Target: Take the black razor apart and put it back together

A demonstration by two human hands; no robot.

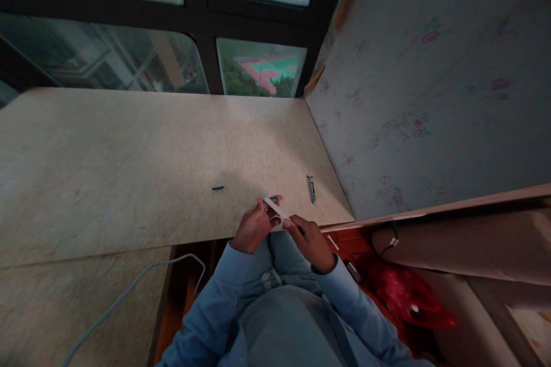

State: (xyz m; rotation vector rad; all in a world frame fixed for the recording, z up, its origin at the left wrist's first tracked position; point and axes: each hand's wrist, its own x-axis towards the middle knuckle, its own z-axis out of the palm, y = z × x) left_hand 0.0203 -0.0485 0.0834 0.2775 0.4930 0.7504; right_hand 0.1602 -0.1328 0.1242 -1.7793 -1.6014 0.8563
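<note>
Two hands of mine meet at a flat white strip (278, 210), held above the worktop (129, 172) close to its near edge. My right hand (306, 239) has its fingers pinched narrow on the strip's near end. My left hand (253, 228) is at the strip's far end, its fingers curled around a small dark green piece (274, 199), which the strip partly hides. Left of the strip lies a short dark green stick (218, 187); right of it, a slim silver T-headed tool (311, 189). Well left of the strip and nearer me curves a grey cable (142, 273). Well right of it, lower down, sits a red plastic bag (398, 292).
</note>
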